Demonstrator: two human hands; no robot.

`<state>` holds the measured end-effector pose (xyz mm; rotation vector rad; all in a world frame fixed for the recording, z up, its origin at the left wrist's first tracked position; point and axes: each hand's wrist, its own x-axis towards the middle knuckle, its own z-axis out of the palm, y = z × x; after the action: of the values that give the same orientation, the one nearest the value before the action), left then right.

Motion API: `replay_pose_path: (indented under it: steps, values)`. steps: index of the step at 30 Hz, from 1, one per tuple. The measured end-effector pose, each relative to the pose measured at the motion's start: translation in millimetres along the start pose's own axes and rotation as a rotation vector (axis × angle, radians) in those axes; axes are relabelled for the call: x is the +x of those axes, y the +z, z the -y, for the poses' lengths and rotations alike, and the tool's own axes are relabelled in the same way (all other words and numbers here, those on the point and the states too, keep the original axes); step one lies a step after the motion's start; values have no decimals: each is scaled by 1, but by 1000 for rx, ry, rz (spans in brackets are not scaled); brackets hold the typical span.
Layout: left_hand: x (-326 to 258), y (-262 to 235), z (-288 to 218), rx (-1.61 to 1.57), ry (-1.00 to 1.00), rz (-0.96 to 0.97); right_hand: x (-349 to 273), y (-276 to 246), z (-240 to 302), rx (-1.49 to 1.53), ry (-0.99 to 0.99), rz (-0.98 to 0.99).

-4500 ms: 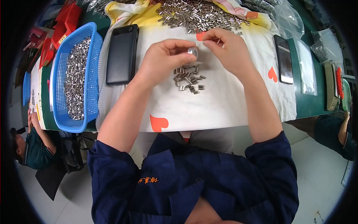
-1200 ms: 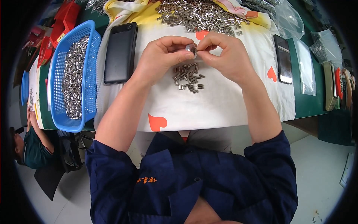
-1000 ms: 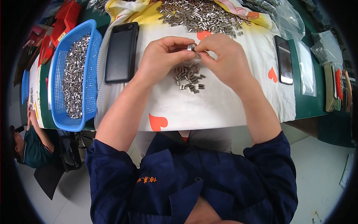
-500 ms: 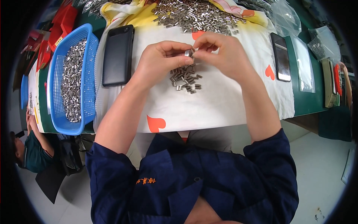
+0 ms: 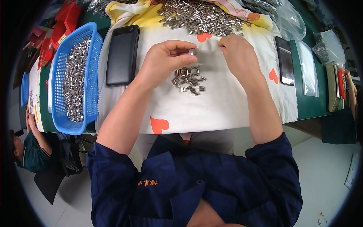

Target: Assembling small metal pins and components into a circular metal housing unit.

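Between thumb and forefinger, my left hand (image 5: 164, 58) pinches a small shiny metal piece (image 5: 193, 52). Just below it on the cloth lies a small loose pile of short metal pieces (image 5: 188, 80). My right hand (image 5: 240, 56) is apart from the left, off to its right, with its fingers curled in and the back of the hand showing. Whatever its fingertips hold, if anything, is hidden. A larger heap of similar metal pieces (image 5: 204, 17) spreads at the far side, beyond both hands.
A white cloth with red hearts (image 5: 223, 109) covers the table. To the left stand a blue basket (image 5: 92, 90) of metal pieces and a black rectangular case (image 5: 121, 56). At the right lie a phone (image 5: 285, 62) and plastic bags (image 5: 307, 70). Another person (image 5: 36, 151) sits far left.
My right hand has left the piece in my left hand and moved right, its fingers curling in. The left hand keeps its pinch in nearly the same place.
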<state>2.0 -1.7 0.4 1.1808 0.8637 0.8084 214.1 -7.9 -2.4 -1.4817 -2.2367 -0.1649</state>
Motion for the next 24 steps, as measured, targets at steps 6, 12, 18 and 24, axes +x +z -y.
replay_pose_path:
  steps: [6, 12, 18, 24]
  values:
    - [1, -3, 2, -89, 9, -9, 15, -19, 22, 500, 322, 119]
    - [3, -5, 2, -164, 26, -23, 16, -16, 37, 1065, 457, 197]
    - [0, -5, 1, -233, 39, -6, 14, -14, 44, 1026, 352, 139]
    - [-2, -4, 0, -125, 42, -26, 11, -14, 48, 601, 17, -41]
